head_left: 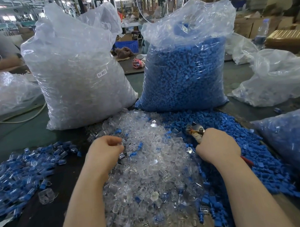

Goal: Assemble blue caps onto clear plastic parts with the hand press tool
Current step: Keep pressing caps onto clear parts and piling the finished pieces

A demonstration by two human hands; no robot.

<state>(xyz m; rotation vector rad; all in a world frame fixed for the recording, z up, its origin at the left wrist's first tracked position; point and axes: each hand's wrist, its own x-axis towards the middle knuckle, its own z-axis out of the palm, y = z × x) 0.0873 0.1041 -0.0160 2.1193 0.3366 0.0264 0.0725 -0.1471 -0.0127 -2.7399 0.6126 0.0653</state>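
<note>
**Risk: mis-seated cap, mixed stock**

Your left hand (pixel 104 149) curls into the clear parts (pixel 148 163) — whether it pinches one, I cannot tell. Your right hand (pixel 217 147) grips the press (pixel 195 129), over the edge of the caps (pixel 249 149). Stray caps lie among the clear parts; grabbing blind could load the press crooked — or send rejects into the finished pile (pixel 19 172).

two hands (pixel 104 149), one press tool (pixel 195 129), two upright bags (pixel 78 69)
</note>
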